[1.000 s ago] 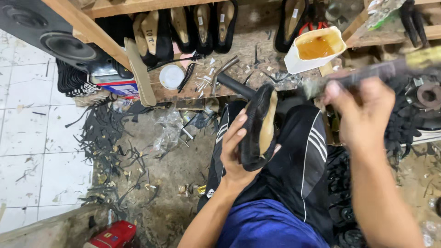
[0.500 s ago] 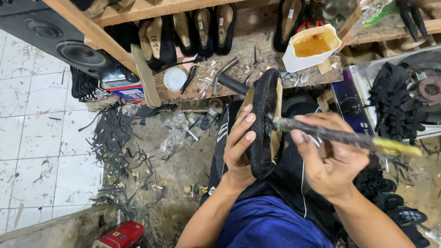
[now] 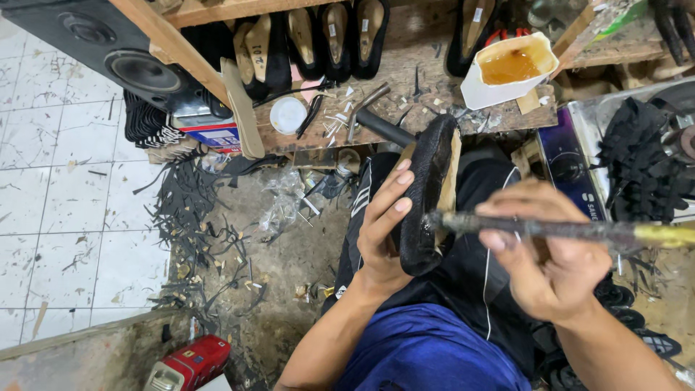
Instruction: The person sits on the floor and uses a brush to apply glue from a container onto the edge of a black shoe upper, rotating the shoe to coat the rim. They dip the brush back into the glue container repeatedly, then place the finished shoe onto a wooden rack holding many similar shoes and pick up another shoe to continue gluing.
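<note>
Head view. My left hand (image 3: 387,232) held a black shoe upper (image 3: 428,194) on edge above my lap, fingers wrapped round its outer side, the grip clamped firmly on it. The shoe's long axis ran nearly upright, toe end toward the wooden counter (image 3: 405,80), with its pale inner sole facing my right. My right hand (image 3: 550,261) was closed round the handle of a glue brush (image 3: 550,230), fingers together on it. The brush lay almost level, crossing the shoe's axis; its dark tip touched the pale inner face at the shoe's lower half, directly left of my right hand. The right hand was just beside the shoe, the left in contact with it.

On the counter beyond stood a white container of amber glue (image 3: 510,69), well apart from the brush tip, up and to the right. Black shoe soles (image 3: 340,36) lined the shelf behind. Black trimmings (image 3: 195,217) littered the floor at left.
</note>
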